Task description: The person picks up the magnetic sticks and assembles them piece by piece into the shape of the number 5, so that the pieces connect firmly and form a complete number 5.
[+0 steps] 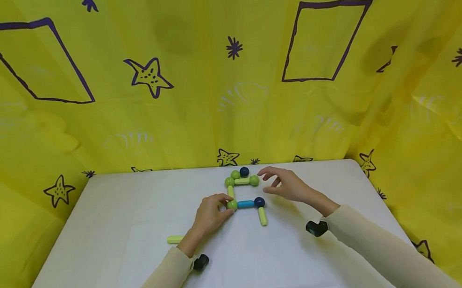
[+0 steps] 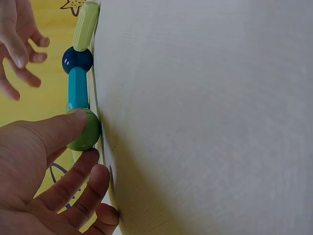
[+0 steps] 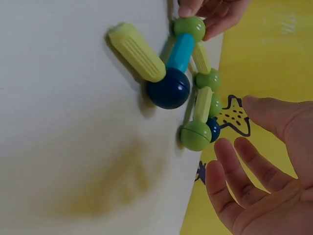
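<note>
Since it looks like smooth, light, stiff plastic, the rod-and-ball chain (image 1: 246,204) near the table's (image 1: 77,254) far edge likely slides easily and is best gripped by a ball. The left hand (image 1: 211,215) pinches its green corner ball (image 1: 232,205); the right hand (image 1: 289,185), fingers loosely parted, holds nothing.

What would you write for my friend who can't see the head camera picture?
A person's left hand pinches a green ball in a ball-and-rod shape on a white table, while the right hand hovers beside it, holding nothing. A yellow-green rod lies apart on the left; starry yellow cloth hangs behind.
</note>
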{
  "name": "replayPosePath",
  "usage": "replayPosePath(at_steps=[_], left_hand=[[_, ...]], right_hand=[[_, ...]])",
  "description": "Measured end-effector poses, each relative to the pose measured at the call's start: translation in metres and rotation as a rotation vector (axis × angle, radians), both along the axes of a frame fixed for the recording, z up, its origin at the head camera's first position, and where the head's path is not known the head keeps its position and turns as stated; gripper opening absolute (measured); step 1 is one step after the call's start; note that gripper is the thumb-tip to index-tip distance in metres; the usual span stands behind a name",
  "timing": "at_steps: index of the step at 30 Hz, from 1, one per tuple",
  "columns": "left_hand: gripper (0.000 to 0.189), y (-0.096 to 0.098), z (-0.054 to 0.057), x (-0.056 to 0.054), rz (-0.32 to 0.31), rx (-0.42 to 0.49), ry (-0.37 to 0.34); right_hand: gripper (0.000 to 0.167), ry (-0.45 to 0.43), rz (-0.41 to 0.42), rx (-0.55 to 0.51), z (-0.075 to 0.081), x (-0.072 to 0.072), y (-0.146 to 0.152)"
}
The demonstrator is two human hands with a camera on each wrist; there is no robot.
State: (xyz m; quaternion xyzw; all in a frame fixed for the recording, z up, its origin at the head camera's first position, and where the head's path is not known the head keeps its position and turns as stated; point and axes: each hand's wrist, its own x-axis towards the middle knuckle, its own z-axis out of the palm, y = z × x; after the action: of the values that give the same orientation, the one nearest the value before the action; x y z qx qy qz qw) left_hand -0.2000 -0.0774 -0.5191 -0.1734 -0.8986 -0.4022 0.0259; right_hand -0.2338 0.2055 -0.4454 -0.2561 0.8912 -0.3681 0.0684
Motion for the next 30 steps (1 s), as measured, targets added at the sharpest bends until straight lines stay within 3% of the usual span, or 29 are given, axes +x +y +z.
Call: replayPosePath(at_steps=[10,15,30], left_hand=[[0.026,-0.001,0.000,0.000,-0.007,0.008,0.022],[0.027,-0.002,0.000,0.000,-0.004,-0.016,0.043],[0.026,-0.001,-0.001,-0.003,-0.011,-0.002,0.003]], right_hand=[[0.047,0.025,-0.034,0.028,-0.006,-0.037,-0.023],[0.047,-0.041,-0.062,0.056,-0.008,-0.054,-0.033],[0.046,-0.235,-0.035,0.133,-0.012,-0.091,-0.048]])
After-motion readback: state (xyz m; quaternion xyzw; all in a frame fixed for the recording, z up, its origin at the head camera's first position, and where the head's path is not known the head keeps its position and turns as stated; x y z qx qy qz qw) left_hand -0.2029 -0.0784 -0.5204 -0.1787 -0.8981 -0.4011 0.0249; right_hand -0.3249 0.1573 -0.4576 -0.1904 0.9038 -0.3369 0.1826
